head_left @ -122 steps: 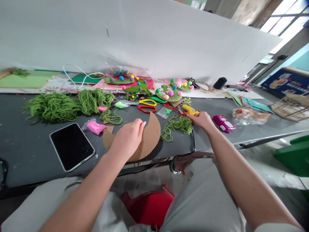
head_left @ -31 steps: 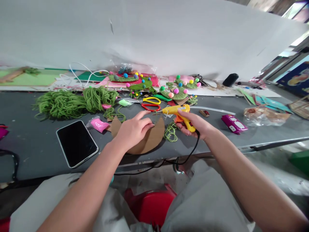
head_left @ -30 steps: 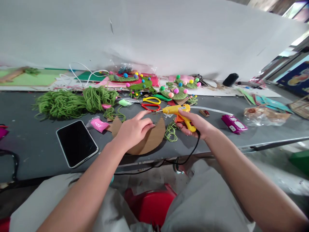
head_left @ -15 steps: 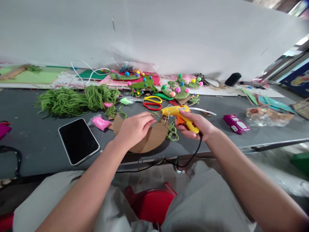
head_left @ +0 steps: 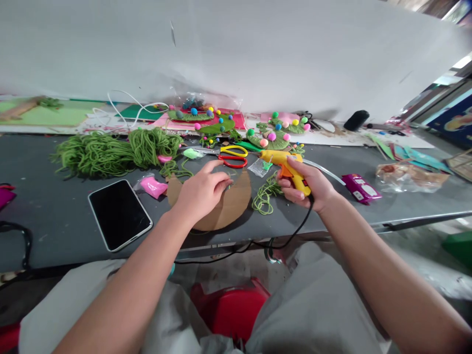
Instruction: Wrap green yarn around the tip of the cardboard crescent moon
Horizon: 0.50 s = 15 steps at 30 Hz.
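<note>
Glue gun [head_left: 282, 158] in the right hand [head_left: 313, 184], cardboard crescent [head_left: 232, 206] under the left hand [head_left: 201, 191]

The cardboard crescent lies on the counter [head_left: 62, 216] near its front edge, points turned away from the person and rounded side towards them. The left hand covers its middle. Its fingers are bent, the thumb and forefinger close together above the crescent's inner curve; something thin and greenish shows at their tips, but I cannot tell whether they grip it.

The right hand's fingers are wrapped around the handle of the yellow glue gun, which is lifted off the counter with its nozzle pointing left towards the scissors [head_left: 234, 161] (one red loop, one yellow). A translucent glue stick [head_left: 326, 172] runs out of the back of the gun towards a purple packet [head_left: 360, 188], and a black cord [head_left: 297, 231] drops from the handle past the counter's edge.

Between the crescent and the right hand sits a loose tangle of green yarn [head_left: 263, 199]. To the left are a dark-screened tablet [head_left: 120, 215], a pink packet [head_left: 153, 187] and a large heap of green yarn [head_left: 96, 155]. Green pieces dotted with coloured pompoms [head_left: 272, 136] stand further back.
</note>
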Available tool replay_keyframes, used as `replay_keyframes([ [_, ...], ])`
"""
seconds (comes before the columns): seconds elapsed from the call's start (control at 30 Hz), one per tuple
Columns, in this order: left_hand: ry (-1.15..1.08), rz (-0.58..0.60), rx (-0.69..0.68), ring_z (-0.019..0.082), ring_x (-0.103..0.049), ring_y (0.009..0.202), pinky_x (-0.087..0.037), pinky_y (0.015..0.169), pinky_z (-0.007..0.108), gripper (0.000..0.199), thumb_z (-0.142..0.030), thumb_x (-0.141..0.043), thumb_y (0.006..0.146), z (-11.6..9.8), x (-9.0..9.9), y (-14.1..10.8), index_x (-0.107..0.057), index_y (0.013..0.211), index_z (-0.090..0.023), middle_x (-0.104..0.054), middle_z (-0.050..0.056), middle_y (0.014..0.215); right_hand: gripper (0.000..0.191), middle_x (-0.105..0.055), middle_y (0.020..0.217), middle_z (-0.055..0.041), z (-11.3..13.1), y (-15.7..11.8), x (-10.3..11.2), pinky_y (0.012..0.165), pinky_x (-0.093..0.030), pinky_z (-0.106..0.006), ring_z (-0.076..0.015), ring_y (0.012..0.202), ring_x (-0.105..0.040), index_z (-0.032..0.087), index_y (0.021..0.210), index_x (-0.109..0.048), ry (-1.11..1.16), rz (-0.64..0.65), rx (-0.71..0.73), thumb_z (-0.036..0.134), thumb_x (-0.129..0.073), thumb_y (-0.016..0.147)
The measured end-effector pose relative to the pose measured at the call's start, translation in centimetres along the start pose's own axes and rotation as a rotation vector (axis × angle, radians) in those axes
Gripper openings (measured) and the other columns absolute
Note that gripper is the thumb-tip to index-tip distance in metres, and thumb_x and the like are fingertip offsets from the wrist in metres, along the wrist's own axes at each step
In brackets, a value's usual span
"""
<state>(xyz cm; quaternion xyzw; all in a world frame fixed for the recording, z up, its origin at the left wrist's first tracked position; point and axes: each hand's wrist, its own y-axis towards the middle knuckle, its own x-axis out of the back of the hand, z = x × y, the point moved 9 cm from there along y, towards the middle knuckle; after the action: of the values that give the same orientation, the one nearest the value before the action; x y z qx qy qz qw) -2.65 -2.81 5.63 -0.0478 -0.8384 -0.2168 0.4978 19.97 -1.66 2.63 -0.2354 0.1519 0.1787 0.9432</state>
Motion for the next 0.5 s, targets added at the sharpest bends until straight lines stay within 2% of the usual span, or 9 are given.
replay_keyframes([
  [0.1,-0.013,0.013,-0.022,0.025,-0.07,0.103,-0.051,0.077,0.034,0.028,-0.039,-0.053,0.103,0.2,0.6,0.0,-0.077,0.099,-0.025,-0.061,0.005,0.144,0.041,-0.049,0.066,0.0022,0.2,0.1,0.5,0.029,-0.027,-0.015,-0.0037,0.037,-0.037,0.016,0.083,-0.057,0.03,-0.067,0.022,0.055,-0.058,0.096],
  [0.17,-0.048,0.035,-0.009,0.023,-0.068,0.098,-0.049,0.077,0.032,0.027,-0.039,-0.052,0.103,0.6,1.5,0.0,-0.075,0.097,-0.025,-0.069,0.005,0.126,0.04,-0.049,0.065,0.0024,0.5,0.1,0.8,0.03,-0.029,-0.016,-0.004,0.039,-0.037,0.017,0.083,-0.057,0.04,-0.098,0.045,0.055,-0.062,0.095],
  [0.23,-0.1,0.026,0.072,0.02,-0.066,0.09,-0.047,0.076,0.03,0.029,-0.04,-0.052,0.103,1.5,3.0,-0.1,-0.071,0.091,-0.023,-0.073,0.003,0.103,0.038,-0.049,0.065,0.0027,0.7,0.2,1.1,0.032,-0.032,-0.016,-0.0041,0.04,-0.038,0.017,0.083,-0.057,0.038,-0.111,0.066,0.053,-0.067,0.092],
  [0.3,-0.188,-0.05,0.193,0.017,-0.061,0.081,-0.044,0.073,0.027,0.03,-0.04,-0.051,0.103,2.7,5.0,-0.3,-0.067,0.086,-0.02,-0.071,0.001,0.087,0.038,-0.049,0.066,0.0028,0.8,0.3,1.3,0.032,-0.031,-0.017,-0.0043,0.04,-0.04,0.018,0.082,-0.058,0.015,-0.12,0.082,0.053,-0.071,0.089],
  [0.43,-0.389,-0.347,0.362,0.012,-0.049,0.068,-0.037,0.063,0.023,0.03,-0.039,-0.055,0.101,4.7,8.7,-1.6,-0.06,0.081,-0.017,-0.06,-0.003,0.073,0.041,-0.055,0.071,0.0015,1.2,0.0,1.2,0.027,-0.021,-0.02,-0.0057,0.041,-0.045,0.018,0.086,-0.061,-0.085,-0.141,0.146,0.057,-0.074,0.085],
  [0.5,-0.331,-0.325,0.345,0.011,-0.048,0.068,-0.035,0.063,0.023,0.029,-0.038,-0.055,0.1,4.4,8.6,-1.7,-0.063,0.082,-0.016,-0.059,-0.003,0.072,0.042,-0.059,0.075,0.0002,1.5,-0.2,0.7,0.027,-0.019,-0.021,-0.0064,0.041,-0.047,0.018,0.091,-0.063,-0.137,-0.144,0.204,0.058,-0.075,0.084],
])
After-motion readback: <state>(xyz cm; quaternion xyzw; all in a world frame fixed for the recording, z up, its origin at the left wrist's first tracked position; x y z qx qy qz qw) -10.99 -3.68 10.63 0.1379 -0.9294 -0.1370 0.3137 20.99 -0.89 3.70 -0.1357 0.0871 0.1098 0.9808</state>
